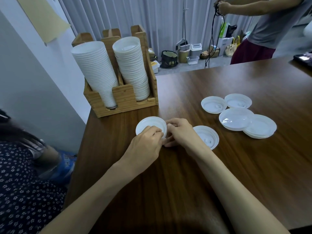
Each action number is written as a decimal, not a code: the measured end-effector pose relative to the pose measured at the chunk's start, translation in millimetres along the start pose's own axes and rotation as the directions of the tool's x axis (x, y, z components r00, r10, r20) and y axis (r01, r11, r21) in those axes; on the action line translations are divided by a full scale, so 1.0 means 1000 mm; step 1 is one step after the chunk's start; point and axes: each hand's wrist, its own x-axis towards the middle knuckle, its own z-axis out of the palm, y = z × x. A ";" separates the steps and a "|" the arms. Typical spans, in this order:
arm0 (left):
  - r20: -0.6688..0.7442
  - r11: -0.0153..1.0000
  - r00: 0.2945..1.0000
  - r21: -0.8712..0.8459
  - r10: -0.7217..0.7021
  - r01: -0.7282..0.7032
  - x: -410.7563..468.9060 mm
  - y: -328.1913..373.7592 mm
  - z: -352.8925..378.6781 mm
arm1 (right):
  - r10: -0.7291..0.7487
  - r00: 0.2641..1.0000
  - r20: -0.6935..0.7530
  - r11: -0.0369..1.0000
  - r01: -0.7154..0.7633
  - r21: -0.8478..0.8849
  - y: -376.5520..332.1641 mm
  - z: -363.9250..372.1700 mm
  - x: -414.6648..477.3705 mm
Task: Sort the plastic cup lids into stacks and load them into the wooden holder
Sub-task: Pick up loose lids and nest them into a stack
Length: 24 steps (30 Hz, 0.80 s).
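Tall stacks [96,70] fill the wooden holder [124,100] at eleven o'clock; left hand [146,142] and right hand [179,132] pinch one lid [149,122]; loose lids [236,119] wait at two o'clock.

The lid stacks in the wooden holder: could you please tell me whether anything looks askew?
Both lean left. The left stack tilts more, its top well left of its base in the wooden holder; the right stack looks slightly uneven midway. The wide lens may exaggerate this.
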 end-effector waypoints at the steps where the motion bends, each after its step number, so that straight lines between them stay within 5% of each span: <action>1: 0.007 1.000 1.000 0.008 0.003 -0.003 0.000 -0.001 0.000 | -0.008 1.000 -0.002 1.000 0.008 -0.021 0.000 0.000 0.000; 6: 0.022 1.000 1.000 0.003 0.021 -0.021 0.007 -0.001 0.005 | -0.167 0.979 -0.115 0.953 0.131 -0.274 -0.003 -0.009 -0.003; 11: 0.007 1.000 1.000 -0.016 0.022 -0.022 0.024 0.006 0.014 | -0.415 0.839 -0.352 0.689 0.037 -0.724 -0.006 -0.056 0.013; 16: -0.005 1.000 1.000 -0.017 -0.018 0.018 0.035 0.014 0.021 | -0.232 0.949 -0.213 0.390 -0.111 -0.914 0.009 -0.092 0.033; 20: 0.018 1.000 1.000 0.021 -0.019 0.018 0.038 0.014 0.018 | -0.140 0.976 -0.168 0.409 -0.098 -0.907 0.015 -0.094 0.029; 24: -0.014 1.000 1.000 0.023 -0.013 0.013 0.047 0.013 0.013 | -0.291 0.949 -0.122 0.494 0.040 -0.869 0.016 -0.094 0.013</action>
